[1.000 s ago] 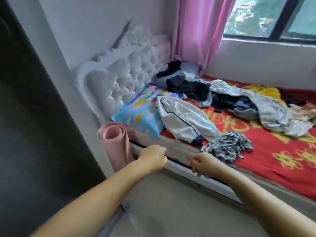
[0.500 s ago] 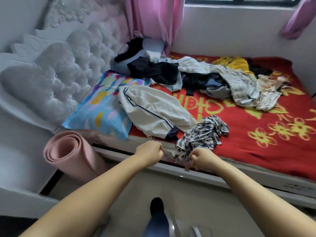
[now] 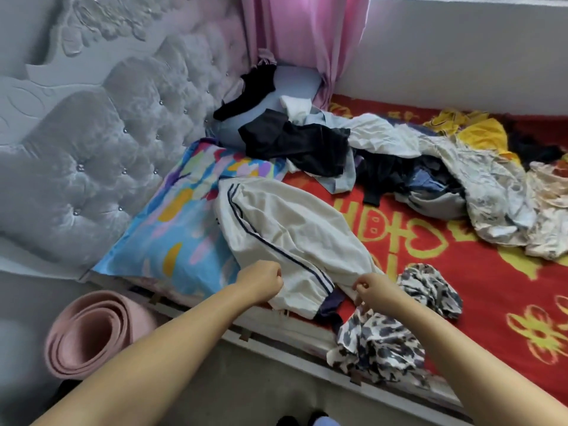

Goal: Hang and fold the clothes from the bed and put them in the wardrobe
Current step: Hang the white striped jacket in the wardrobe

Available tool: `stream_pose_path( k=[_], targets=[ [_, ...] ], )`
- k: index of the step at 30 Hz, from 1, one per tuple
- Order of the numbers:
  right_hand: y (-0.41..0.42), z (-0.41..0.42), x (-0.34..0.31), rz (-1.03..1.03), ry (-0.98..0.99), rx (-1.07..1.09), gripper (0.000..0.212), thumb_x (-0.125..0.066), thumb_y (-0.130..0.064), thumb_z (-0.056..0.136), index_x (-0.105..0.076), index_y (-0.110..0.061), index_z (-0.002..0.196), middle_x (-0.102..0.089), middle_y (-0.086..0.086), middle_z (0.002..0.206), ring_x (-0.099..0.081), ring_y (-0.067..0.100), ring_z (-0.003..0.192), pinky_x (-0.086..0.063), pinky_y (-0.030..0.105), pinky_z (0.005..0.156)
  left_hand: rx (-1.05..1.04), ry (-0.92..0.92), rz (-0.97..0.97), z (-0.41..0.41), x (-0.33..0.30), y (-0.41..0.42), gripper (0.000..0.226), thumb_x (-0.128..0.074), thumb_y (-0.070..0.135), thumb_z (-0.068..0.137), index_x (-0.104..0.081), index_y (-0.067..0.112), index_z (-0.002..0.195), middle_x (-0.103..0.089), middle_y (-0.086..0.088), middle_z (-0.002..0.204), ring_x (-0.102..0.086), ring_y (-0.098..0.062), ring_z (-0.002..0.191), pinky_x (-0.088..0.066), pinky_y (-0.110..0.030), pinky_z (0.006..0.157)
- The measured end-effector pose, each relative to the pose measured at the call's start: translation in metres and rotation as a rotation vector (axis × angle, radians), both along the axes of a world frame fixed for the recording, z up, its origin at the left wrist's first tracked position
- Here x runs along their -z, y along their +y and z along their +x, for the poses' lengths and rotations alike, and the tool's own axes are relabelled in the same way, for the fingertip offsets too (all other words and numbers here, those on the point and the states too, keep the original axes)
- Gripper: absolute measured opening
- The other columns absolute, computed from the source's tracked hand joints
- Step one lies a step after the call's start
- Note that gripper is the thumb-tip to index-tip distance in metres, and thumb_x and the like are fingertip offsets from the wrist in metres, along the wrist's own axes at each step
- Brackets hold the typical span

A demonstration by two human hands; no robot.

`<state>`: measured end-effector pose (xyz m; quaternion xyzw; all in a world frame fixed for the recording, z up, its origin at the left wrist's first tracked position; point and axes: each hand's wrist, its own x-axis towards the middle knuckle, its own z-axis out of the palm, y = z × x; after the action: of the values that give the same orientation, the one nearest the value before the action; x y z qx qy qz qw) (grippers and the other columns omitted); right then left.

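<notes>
Cream trousers with dark side stripes lie across the near part of the bed, partly on a colourful pillow. My left hand is a curled fist at their cuffed end and holds nothing I can see. My right hand is also curled, at the right edge of the same trousers, just above a crumpled leopard-print garment that hangs over the bed edge. Further back lies a heap of clothes: black pieces, white and pale printed ones, and a yellow one.
The bed has a red cover with yellow patterns and a grey tufted headboard. A rolled pink mat leans on the floor by the bed frame. A pink curtain hangs at the far corner. The wardrobe is out of view.
The view has closed in on the bed and tilted down. Both fists have moved forward from the bed rail to the cuff end of the cream trousers.
</notes>
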<state>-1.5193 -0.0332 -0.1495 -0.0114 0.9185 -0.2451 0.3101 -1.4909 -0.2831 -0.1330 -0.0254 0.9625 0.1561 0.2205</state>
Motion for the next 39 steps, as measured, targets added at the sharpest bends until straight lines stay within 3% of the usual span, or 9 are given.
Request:
stream_pose_path(
  k=[10,13,18,23,25,27,32,35,39],
  targets=[
    [-0.120,-0.201,0.091,-0.039,-0.036,-0.284,0.029,-0.041,-0.008,0.091,-0.065,-0.005,0.106,-0.071,0.011,0.101,-0.066,0.029,0.093,-0.052,0.036,0.084,-0.442,-0.042,0.017,-0.133,0.101,-0.078,0.026,-0.039,0.020,0.094,-0.059,0.012,0.108,-0.056,-0.010,0.118,-0.053,-0.030,0.107,-0.045,-0.033,0.082],
    [-0.158,-0.249,0.133,-0.064,0.065,-0.338,0.036,-0.039,-0.013,0.096,-0.058,-0.014,0.127,-0.062,0.009,0.124,-0.058,0.026,0.111,-0.043,0.026,0.084,-0.663,-0.066,-0.020,-0.171,0.156,-0.101,0.040,-0.042,0.027,0.096,-0.039,0.011,0.133,-0.039,-0.014,0.136,-0.042,-0.033,0.122,-0.042,-0.041,0.095],
    [-0.220,-0.307,0.202,-0.196,0.214,-0.396,0.054,-0.047,-0.033,0.098,-0.031,-0.014,0.146,-0.035,0.010,0.148,-0.036,0.026,0.134,-0.035,0.037,0.104,-1.074,0.035,0.065,-0.227,0.230,-0.138,0.072,-0.049,0.037,0.095,-0.009,0.015,0.151,-0.022,-0.015,0.153,-0.028,-0.034,0.137,-0.035,-0.046,0.104],
    [-0.249,-0.303,0.272,-0.183,-0.040,-0.388,0.060,-0.052,-0.043,0.093,-0.029,-0.023,0.145,-0.036,0.010,0.143,-0.038,0.029,0.130,-0.037,0.051,0.104,-1.230,0.156,0.255,-0.245,0.276,-0.145,0.075,-0.053,0.027,0.095,-0.007,0.016,0.152,-0.028,-0.012,0.152,-0.036,-0.033,0.134,-0.035,-0.045,0.107],
    [-0.248,-0.296,0.291,-0.175,-0.056,-0.388,0.020,-0.043,-0.027,0.096,-0.055,-0.018,0.108,-0.050,0.010,0.118,-0.049,0.028,0.109,-0.040,0.041,0.093,-1.242,0.164,0.292,-0.243,0.281,-0.143,0.062,-0.043,0.019,0.097,-0.013,0.020,0.151,-0.037,-0.009,0.149,-0.043,-0.033,0.129,-0.037,-0.044,0.106],
    [-0.245,-0.295,0.296,-0.202,-0.054,-0.329,0.020,-0.038,-0.015,0.094,-0.050,-0.014,0.078,-0.055,0.008,0.093,-0.050,0.026,0.086,-0.037,0.033,0.073,-1.221,0.161,0.328,-0.237,0.278,-0.138,0.054,-0.035,0.017,0.099,-0.020,0.025,0.150,-0.046,-0.007,0.142,-0.049,-0.032,0.122,-0.041,-0.045,0.103],
    [-0.244,-0.297,0.251,-0.453,-0.205,0.001,0.021,-0.040,-0.014,0.094,-0.060,-0.019,0.090,-0.062,-0.004,0.085,-0.055,0.020,0.087,-0.041,0.027,0.065,-1.137,0.317,0.463,-0.220,0.233,-0.110,0.042,-0.037,0.015,0.093,-0.048,0.032,0.131,-0.060,0.004,0.081,-0.048,-0.013,0.062,-0.038,-0.027,0.057],
    [-0.251,-0.299,0.199,-0.685,-0.423,0.111,0.036,-0.036,-0.036,0.102,-0.060,-0.017,0.120,-0.064,0.004,0.119,-0.058,0.015,0.105,-0.046,0.026,0.079,-0.975,0.394,0.469,-0.202,0.188,-0.084,0.036,-0.041,0.020,0.095,-0.053,0.034,0.125,-0.057,0.004,0.078,-0.052,-0.018,0.069,-0.036,-0.026,0.058],
    [-0.260,-0.292,0.120,-0.872,-0.669,0.162,0.054,-0.050,-0.060,0.088,-0.056,-0.015,0.117,-0.063,0.005,0.114,-0.060,0.022,0.111,-0.047,0.040,0.098,-0.595,0.443,0.326,-0.160,0.135,-0.045,0.036,-0.041,0.023,0.096,-0.053,0.024,0.130,-0.066,-0.011,0.086,-0.059,-0.032,0.077,-0.039,-0.032,0.059]
  ],
)
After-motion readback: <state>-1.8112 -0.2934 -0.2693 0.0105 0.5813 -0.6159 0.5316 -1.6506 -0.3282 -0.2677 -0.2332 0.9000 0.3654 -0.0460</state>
